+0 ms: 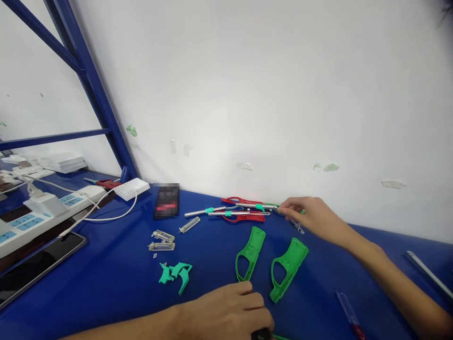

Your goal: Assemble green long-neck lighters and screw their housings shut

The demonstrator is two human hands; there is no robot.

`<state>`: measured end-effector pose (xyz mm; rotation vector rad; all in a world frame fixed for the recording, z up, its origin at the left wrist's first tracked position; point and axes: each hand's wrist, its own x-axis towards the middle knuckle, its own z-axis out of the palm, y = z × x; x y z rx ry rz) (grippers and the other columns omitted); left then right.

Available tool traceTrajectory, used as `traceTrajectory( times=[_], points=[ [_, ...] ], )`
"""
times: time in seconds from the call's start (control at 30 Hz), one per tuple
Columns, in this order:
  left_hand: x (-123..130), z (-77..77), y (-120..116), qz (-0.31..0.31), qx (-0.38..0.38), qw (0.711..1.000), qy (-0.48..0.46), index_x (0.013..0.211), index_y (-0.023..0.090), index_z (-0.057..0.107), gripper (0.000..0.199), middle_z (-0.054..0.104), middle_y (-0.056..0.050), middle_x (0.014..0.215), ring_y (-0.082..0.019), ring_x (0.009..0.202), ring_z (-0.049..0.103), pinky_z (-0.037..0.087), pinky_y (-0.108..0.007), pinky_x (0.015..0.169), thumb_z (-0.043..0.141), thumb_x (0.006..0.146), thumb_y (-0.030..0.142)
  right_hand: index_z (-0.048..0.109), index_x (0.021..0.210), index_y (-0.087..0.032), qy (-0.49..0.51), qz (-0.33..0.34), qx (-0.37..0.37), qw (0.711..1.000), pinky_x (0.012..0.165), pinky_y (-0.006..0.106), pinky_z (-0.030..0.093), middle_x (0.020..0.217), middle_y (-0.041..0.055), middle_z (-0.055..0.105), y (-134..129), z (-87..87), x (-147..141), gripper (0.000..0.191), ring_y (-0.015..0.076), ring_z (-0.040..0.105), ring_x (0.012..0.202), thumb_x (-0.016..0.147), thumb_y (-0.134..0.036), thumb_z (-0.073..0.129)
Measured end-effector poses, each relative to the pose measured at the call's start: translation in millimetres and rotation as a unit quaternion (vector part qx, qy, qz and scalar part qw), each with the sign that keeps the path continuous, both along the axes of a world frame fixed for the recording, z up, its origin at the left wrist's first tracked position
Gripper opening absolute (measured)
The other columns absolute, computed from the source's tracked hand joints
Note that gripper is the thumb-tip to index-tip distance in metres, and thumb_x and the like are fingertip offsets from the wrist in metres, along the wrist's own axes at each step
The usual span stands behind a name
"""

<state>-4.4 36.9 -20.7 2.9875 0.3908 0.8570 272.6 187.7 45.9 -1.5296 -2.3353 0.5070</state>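
Observation:
At the back of the table, my right hand (pixel 306 215) has thumb and fingertips closed at the end of a thin metal lighter tube (pixel 247 205) with a teal piece on it. Two more such metal tubes (pixel 198 212) lie beside it, over red lighter handle halves (pixel 244 217). My left hand (pixel 230 309) is at the front, fingers curled, with a dark object (pixel 262 334) under them that the frame edge cuts off. Just beyond it lie two green lighter handle halves (pixel 289 269) (pixel 252 250), hollow side up. Some green shows behind my right fingers, mostly hidden.
Several teal trigger pieces (pixel 177 274) and clear fuel tanks (pixel 162 246) lie to the left. Farther left are a phone (pixel 38 269), a power strip (pixel 85 194) and white cables. A clear-and-red object (pixel 348 311) and a metal strip (pixel 430 274) lie right. A wall (pixel 226 118) bounds the back.

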Motion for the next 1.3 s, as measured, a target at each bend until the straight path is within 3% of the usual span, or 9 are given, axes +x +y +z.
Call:
traceTrajectory(
  times=[0.23,0.33,0.47,0.6,0.7,0.8,0.97,1.13,1.3],
  points=[
    [3.1,-5.7,1.1,0.006,0.034,0.999,-0.04,0.091,0.018,0.063,0.025,0.069,0.002,0.089,-0.013,0.075,0.055,0.044,-0.031,0.071,0.053,0.113,0.024,0.071,0.109,-0.019,0.137,0.02,-0.06,0.989,0.08,0.037,0.061,0.099,0.0033,0.073,-6.7,10.8,-3.5,0.033,0.0172,0.07,0.083,0.106,-0.051,0.062],
    [0.3,0.7,-0.5,0.006,0.059,0.998,-0.007,0.1,0.018,0.064,0.023,0.069,0.001,0.094,-0.014,0.077,0.055,0.044,-0.031,0.072,0.048,0.114,0.025,0.072,0.105,-0.018,0.184,0.026,-0.074,0.98,0.076,0.036,0.059,0.091,0.0019,0.072,-13.9,21.3,-5.1,0.037,0.0167,0.068,0.079,0.104,-0.054,0.065],
    [-5.1,12.5,-4.8,0.014,0.062,0.996,0.058,0.111,0.018,0.064,0.014,0.069,-0.001,0.099,-0.016,0.078,0.056,0.046,-0.033,0.076,0.051,0.111,0.023,0.077,0.099,-0.02,0.25,0.021,-0.063,0.966,0.066,0.032,0.051,0.079,0.0037,0.07,-32.1,40.5,-3.2,0.045,0.0167,0.063,0.071,0.092,-0.065,0.074],
    [-5.3,12.9,-7.8,0.019,0.023,0.996,0.081,0.116,0.019,0.062,0.014,0.069,-0.002,0.102,-0.018,0.082,0.059,0.048,-0.036,0.076,0.06,0.104,0.027,0.078,0.097,-0.023,0.312,0.008,-0.06,0.948,0.061,0.031,0.045,0.077,0.0036,0.069,-62.7,50.5,4.1,0.044,0.0166,0.06,0.068,0.088,-0.066,0.078],
    [-2.4,12.2,-7.7,0.028,-0.005,0.999,0.032,0.12,0.019,0.062,0.02,0.07,-0.006,0.106,-0.02,0.087,0.062,0.052,-0.036,0.08,0.06,0.102,0.025,0.077,0.097,-0.023,0.343,0.01,-0.087,0.935,0.061,0.031,0.045,0.077,0.003,0.069,-89.5,42.4,12.2,0.042,0.0157,0.06,0.067,0.088,-0.065,0.078],
    [0.4,14.5,-5.3,0.034,0.001,0.998,-0.058,0.12,0.017,0.064,0.024,0.07,-0.007,0.101,-0.019,0.085,0.061,0.053,-0.034,0.08,0.055,0.099,0.012,0.075,0.096,-0.022,0.358,0.023,-0.119,0.926,0.063,0.03,0.047,0.074,0.0016,0.067,-109.9,21.6,21.1,0.045,0.015,0.061,0.068,0.089,-0.066,0.077],
    [-2.0,20.8,-0.9,0.039,0.056,0.988,-0.139,0.121,0.011,0.063,0.037,0.066,-0.011,0.1,-0.02,0.088,0.056,0.05,-0.034,0.078,0.05,0.091,-0.004,0.07,0.098,-0.018,0.333,0.066,-0.181,0.923,0.064,0.03,0.053,0.077,-0.0022,0.066,-118.1,-9.8,31.2,0.039,0.0136,0.062,0.066,0.099,-0.057,0.07],
    [-3.9,25.7,-1.9,0.088,0.116,0.977,-0.157,0.131,0.012,0.066,0.046,0.058,-0.016,0.13,-0.026,0.118,0.056,0.047,-0.044,0.101,0.056,0.09,-0.007,0.071,0.101,-0.017,0.314,0.079,-0.199,0.925,0.065,0.03,0.053,0.081,-0.0014,0.067,-117.8,-13.8,33.3,0.037,0.0142,0.063,0.069,0.101,-0.055,0.069],
    [-0.4,26.1,1.0,0.16,0.129,0.973,-0.107,0.15,0.016,0.056,0.05,0.049,-0.02,0.151,-0.032,0.141,0.048,0.044,-0.051,0.112,0.061,0.1,0.008,0.075,0.096,-0.021,0.317,0.079,-0.206,0.922,0.061,0.028,0.042,0.076,0.0012,0.069,-126.3,-8.6,25.9,0.042,0.0146,0.06,0.068,0.093,-0.063,0.075]
  ],
)
